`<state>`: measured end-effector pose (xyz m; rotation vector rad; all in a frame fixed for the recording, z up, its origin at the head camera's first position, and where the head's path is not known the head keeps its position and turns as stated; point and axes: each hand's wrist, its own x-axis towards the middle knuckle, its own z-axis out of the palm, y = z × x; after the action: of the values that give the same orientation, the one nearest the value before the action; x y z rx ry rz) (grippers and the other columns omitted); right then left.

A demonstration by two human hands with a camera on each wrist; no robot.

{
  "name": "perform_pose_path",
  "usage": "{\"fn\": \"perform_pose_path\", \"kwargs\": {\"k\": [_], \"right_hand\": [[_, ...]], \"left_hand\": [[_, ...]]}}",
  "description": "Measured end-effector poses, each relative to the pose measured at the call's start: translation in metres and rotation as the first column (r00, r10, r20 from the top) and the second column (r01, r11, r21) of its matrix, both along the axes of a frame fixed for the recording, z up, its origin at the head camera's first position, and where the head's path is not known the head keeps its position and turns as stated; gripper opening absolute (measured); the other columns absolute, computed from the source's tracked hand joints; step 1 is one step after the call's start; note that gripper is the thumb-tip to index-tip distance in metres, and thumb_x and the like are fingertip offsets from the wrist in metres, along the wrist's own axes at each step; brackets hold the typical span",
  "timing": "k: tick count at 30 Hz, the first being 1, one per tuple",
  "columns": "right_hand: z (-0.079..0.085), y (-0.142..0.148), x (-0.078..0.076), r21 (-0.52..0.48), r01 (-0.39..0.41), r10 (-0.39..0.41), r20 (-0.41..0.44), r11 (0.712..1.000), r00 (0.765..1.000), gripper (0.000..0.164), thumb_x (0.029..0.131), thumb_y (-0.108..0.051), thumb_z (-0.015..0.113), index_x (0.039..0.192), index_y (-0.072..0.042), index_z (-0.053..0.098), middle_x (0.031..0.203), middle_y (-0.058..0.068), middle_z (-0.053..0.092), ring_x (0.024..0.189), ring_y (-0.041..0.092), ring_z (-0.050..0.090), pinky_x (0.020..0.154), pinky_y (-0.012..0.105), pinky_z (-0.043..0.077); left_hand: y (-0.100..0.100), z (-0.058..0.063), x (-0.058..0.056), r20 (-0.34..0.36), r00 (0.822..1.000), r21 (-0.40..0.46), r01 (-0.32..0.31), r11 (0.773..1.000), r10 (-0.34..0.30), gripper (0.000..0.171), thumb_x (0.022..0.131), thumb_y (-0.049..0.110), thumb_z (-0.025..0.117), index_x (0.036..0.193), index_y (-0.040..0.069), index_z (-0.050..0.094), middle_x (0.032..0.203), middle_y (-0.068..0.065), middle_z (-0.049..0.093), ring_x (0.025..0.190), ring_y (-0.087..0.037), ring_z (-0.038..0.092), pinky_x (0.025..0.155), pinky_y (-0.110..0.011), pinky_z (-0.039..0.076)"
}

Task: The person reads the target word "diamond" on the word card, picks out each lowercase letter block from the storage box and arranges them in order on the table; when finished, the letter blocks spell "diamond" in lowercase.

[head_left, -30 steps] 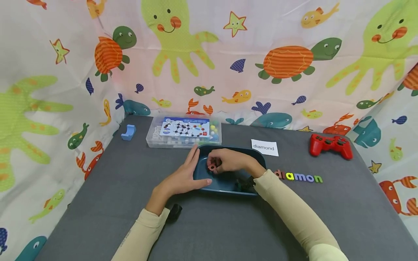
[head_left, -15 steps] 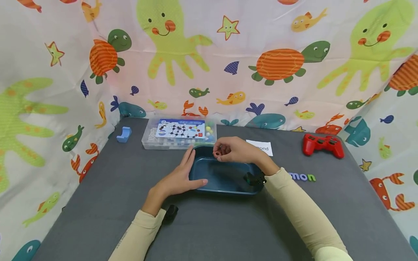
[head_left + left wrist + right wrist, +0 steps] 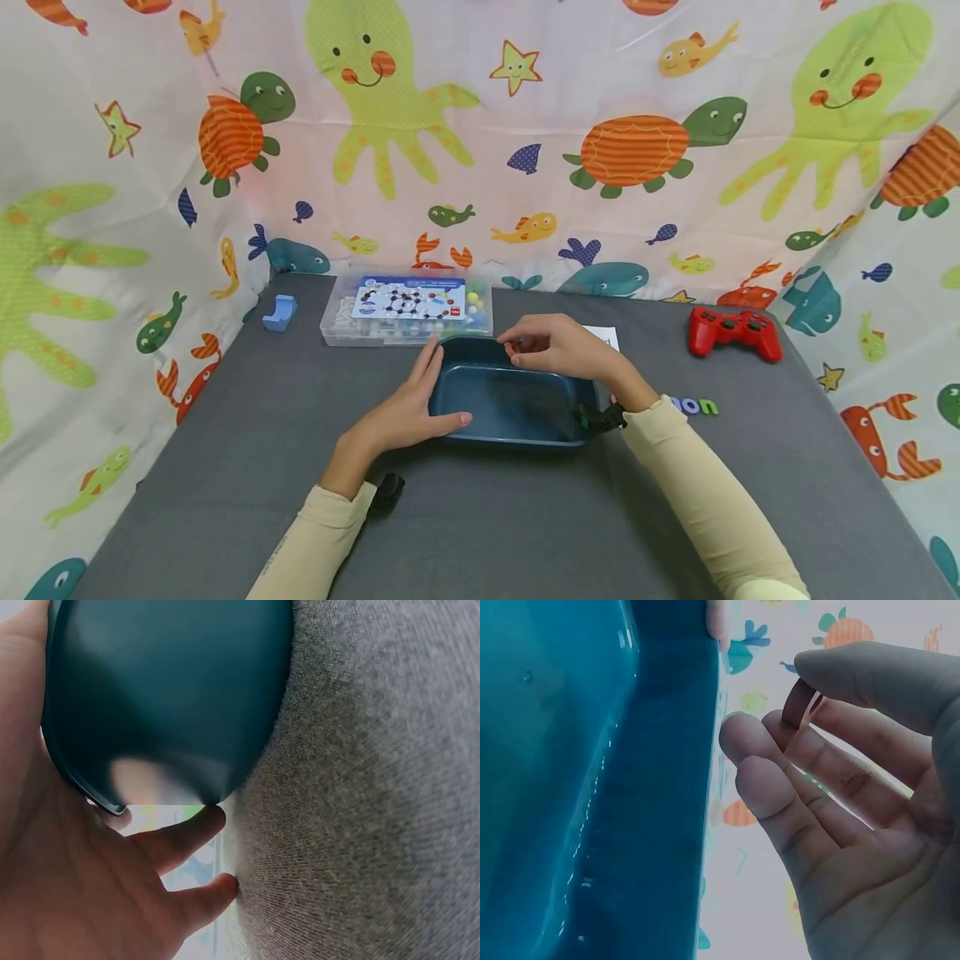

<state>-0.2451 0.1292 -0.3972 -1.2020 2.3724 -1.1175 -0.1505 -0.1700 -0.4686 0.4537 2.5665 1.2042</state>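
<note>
My left hand (image 3: 405, 417) rests against the left end of a dark blue plastic tub (image 3: 517, 406). Its fingers are straight along the outside and its thumb lies by the near left rim. Over the tub's far right rim, my right hand (image 3: 562, 346) pinches a small reddish-brown toy letter (image 3: 799, 705) between thumb and fingers; which letter it is cannot be told in the right wrist view. Right of the tub lie colourful toy letters (image 3: 699, 407) on the grey cloth, with "on" readable and others hidden behind the right wrist. A white card (image 3: 606, 337) is mostly covered by the right hand.
Behind the tub stands a clear plastic box (image 3: 408, 310) with a molecule-model label and small coloured balls. A light blue plastic piece (image 3: 280, 313) sits at the back left. A red game controller (image 3: 735, 333) lies at the back right, before a sea-animal curtain (image 3: 487, 183).
My right hand has lifted out of the tub with the reddish-brown letter and moved right to above the far rim. The left hand stays on the tub. The head view has shifted slightly.
</note>
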Motion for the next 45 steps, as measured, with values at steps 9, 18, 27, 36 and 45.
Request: {"fn": "perform_pose_path", "kwargs": {"k": [9, 18, 27, 36, 45], "right_hand": [[-0.005, 0.015, 0.004, -0.014, 0.094, -0.093, 0.047, 0.996, 0.995, 0.026, 0.1, -0.017, 0.08, 0.124, -0.009, 0.076, 0.108, 0.003, 0.076, 0.095, 0.021, 0.07, 0.086, 0.033, 0.061], [-0.012, 0.024, 0.007, -0.152, 0.161, -0.137, 0.157, 0.975, 0.978, 0.02, 0.099, 0.002, 0.072, 0.119, 0.005, 0.071, 0.116, 0.019, 0.074, 0.096, 0.028, 0.075, 0.085, 0.032, 0.062], [-0.017, 0.033, 0.01, -0.251, 0.284, -0.232, 0.217, 0.925, 0.948, 0.018, 0.105, -0.003, 0.069, 0.118, 0.009, 0.069, 0.132, 0.021, 0.072, 0.106, 0.028, 0.077, 0.093, 0.033, 0.059], [-0.021, 0.044, 0.009, -0.302, 0.364, -0.289, 0.267, 0.881, 0.919, 0.031, 0.105, 0.002, 0.066, 0.135, 0.009, 0.063, 0.127, 0.033, 0.069, 0.104, 0.029, 0.078, 0.09, 0.034, 0.06], [-0.02, 0.063, 0.014, -0.319, 0.465, -0.41, 0.225, 0.826, 0.884, 0.029, 0.109, -0.011, 0.065, 0.132, 0.008, 0.066, 0.121, 0.025, 0.075, 0.083, 0.027, 0.08, 0.078, 0.038, 0.064]], "left_hand": [[0.0, -0.001, 0.0, 0.006, 1.0, 0.004, -0.005, 1.0, 0.005, 0.122, 0.093, 0.065, 0.074, 0.173, 0.017, -0.003, 0.178, 0.004, -0.018, 0.163, -0.034, 0.01, 0.12, -0.069, 0.027], [0.001, 0.001, -0.001, 0.01, 1.0, 0.008, -0.004, 1.0, 0.004, 0.121, 0.093, 0.062, 0.075, 0.173, 0.017, -0.003, 0.178, 0.003, -0.018, 0.163, -0.036, 0.01, 0.119, -0.07, 0.028], [0.001, 0.002, 0.0, -0.003, 1.0, 0.013, 0.001, 1.0, -0.001, 0.118, 0.094, 0.061, 0.075, 0.174, 0.014, 0.0, 0.179, 0.0, -0.017, 0.163, -0.038, 0.009, 0.119, -0.071, 0.027], [0.0, 0.003, 0.0, -0.005, 1.0, 0.007, 0.003, 1.0, -0.003, 0.118, 0.094, 0.06, 0.075, 0.174, 0.014, 0.001, 0.178, 0.002, -0.017, 0.162, -0.039, 0.011, 0.118, -0.071, 0.029], [0.0, 0.001, 0.0, 0.001, 1.0, 0.006, 0.004, 1.0, -0.004, 0.119, 0.094, 0.061, 0.075, 0.174, 0.014, 0.0, 0.178, 0.005, -0.019, 0.163, -0.037, 0.011, 0.119, -0.07, 0.028]]}}
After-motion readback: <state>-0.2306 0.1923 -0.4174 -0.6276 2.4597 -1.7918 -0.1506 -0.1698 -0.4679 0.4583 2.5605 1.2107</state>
